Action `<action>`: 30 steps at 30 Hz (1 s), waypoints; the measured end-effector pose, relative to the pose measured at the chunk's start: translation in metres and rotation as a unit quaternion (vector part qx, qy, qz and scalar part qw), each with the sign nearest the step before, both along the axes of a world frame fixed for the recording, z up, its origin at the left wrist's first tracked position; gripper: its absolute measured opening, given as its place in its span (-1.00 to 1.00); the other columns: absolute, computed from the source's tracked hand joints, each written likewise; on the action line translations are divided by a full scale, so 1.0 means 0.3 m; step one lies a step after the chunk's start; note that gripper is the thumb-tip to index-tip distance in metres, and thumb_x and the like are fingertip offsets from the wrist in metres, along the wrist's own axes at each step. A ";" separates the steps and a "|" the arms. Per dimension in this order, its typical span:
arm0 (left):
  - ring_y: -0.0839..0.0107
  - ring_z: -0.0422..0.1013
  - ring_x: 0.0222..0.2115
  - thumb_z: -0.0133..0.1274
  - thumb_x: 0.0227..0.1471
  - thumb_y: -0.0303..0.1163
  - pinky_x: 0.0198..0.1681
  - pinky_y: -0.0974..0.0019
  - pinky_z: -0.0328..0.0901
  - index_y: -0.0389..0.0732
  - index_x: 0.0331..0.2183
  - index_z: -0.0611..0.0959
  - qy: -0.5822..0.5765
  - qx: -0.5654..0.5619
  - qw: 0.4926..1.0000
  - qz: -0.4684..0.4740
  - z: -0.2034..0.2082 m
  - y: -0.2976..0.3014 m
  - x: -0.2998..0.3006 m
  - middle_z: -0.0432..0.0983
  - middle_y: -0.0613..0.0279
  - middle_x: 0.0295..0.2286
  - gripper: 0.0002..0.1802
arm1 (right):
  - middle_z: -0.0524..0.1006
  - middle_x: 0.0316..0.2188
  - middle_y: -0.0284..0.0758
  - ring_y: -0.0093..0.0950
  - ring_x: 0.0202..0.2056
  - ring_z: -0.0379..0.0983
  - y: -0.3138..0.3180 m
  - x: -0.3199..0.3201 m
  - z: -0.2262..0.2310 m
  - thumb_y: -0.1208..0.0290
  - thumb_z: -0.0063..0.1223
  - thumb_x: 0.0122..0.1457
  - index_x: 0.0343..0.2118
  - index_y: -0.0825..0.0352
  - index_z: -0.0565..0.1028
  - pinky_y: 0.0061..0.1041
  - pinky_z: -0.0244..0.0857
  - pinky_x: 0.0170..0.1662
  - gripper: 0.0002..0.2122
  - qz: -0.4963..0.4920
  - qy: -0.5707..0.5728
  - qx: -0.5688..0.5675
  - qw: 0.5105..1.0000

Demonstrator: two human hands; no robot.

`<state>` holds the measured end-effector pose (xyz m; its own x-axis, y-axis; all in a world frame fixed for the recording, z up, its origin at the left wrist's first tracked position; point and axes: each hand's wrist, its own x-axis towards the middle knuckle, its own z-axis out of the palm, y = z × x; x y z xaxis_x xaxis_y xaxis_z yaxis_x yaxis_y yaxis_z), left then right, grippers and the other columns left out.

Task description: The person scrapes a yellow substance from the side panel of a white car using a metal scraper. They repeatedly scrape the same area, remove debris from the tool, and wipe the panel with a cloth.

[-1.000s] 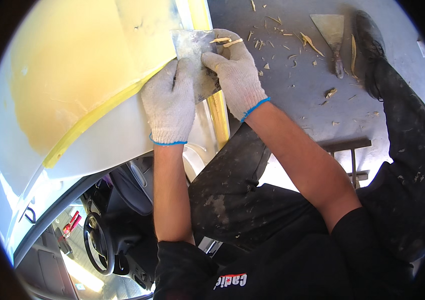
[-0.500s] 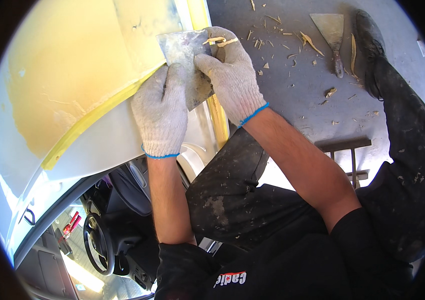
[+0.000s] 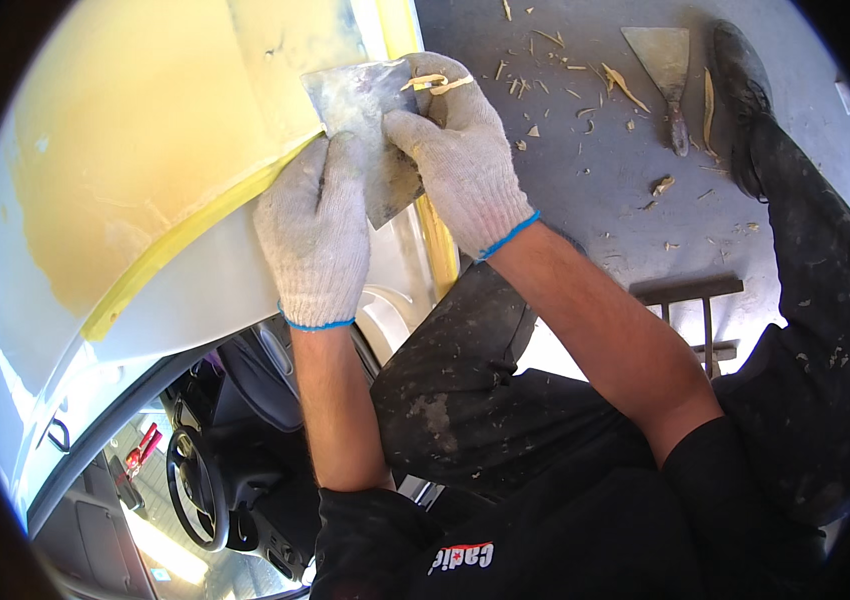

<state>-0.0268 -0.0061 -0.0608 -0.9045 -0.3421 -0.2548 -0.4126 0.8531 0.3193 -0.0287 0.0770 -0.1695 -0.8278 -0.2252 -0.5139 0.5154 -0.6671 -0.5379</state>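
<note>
Both my hands wear off-white knit gloves with blue cuffs. Between them is a flat, smeared metal scraper blade (image 3: 353, 92). My left hand (image 3: 317, 235) grips its lower left side, thumb on the face. My right hand (image 3: 470, 155) pinches the right side, and curled strips of tan filler (image 3: 437, 84) cling near its fingertips. The blade's left edge meets the rim of a white car panel coated with yellowish body filler (image 3: 160, 130). Yellow masking tape (image 3: 185, 232) follows that panel's curved edge. The fingertips behind the blade are hidden.
A putty knife (image 3: 667, 75) lies on the grey floor (image 3: 585, 190) among scattered filler shavings. My dark shoe (image 3: 742, 75) is beside it. Part of a metal stand (image 3: 690, 292) shows near my legs. At lower left are the car's interior and steering wheel (image 3: 197, 488).
Both hands and the scraper blade have shifted slightly left along the taped edge, the left hand also a little toward me. The grip looks the same.
</note>
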 end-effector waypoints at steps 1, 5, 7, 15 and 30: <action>0.36 0.45 -0.39 0.09 0.21 -0.24 -0.19 0.27 0.35 -0.40 -0.22 0.66 0.001 -0.004 1.000 -0.005 0.001 0.000 0.000 0.59 0.03 -0.43 -0.65 | 0.52 -0.20 -0.33 -0.61 -0.23 0.46 -0.004 0.001 -0.002 0.62 0.07 0.19 0.15 0.39 0.35 -0.58 0.40 -0.14 -0.57 -0.003 0.004 -0.001 1.000; 0.36 0.45 -0.40 0.09 0.20 -0.24 -0.20 0.27 0.35 -0.40 -0.22 0.66 0.007 -0.013 1.000 -0.014 0.009 -0.004 0.002 0.59 0.03 -0.43 -0.65 | 0.51 -0.24 -0.33 -0.61 -0.26 0.44 -0.009 0.002 0.002 0.59 0.07 0.18 0.13 0.38 0.36 -0.57 0.39 -0.18 -0.58 -0.012 0.002 -0.013 1.000; 0.36 0.45 -0.40 0.09 0.20 -0.25 -0.20 0.27 0.35 -0.40 -0.23 0.66 0.007 -0.015 1.000 -0.017 0.011 -0.004 0.002 0.59 0.03 -0.43 -0.65 | 0.50 -0.33 -0.34 -0.62 -0.36 0.42 -0.015 0.005 -0.002 0.55 0.08 0.14 0.09 0.37 0.40 -0.56 0.38 -0.29 -0.59 -0.022 0.005 -0.010 1.000; 0.34 0.47 -0.40 0.11 0.19 -0.26 -0.20 0.27 0.36 -0.41 -0.21 0.66 0.018 -0.034 0.999 -0.030 0.020 -0.004 0.005 0.60 0.00 -0.42 -0.65 | 0.53 -0.17 -0.29 -0.58 -0.17 0.47 0.005 -0.004 0.020 0.60 0.07 0.21 0.17 0.37 0.34 -0.54 0.41 -0.07 -0.56 0.027 -0.011 -0.017 0.999; 0.44 0.33 -0.49 0.11 0.19 -0.30 -0.33 0.31 0.30 -0.44 -0.33 0.62 0.014 -0.023 1.000 0.002 0.049 0.001 0.023 0.48 0.08 -0.55 -0.69 | 0.51 -0.15 -0.28 -0.55 -0.17 0.46 0.012 -0.002 0.054 0.58 0.06 0.20 0.18 0.37 0.33 -0.51 0.39 -0.08 -0.55 0.031 0.004 -0.042 0.999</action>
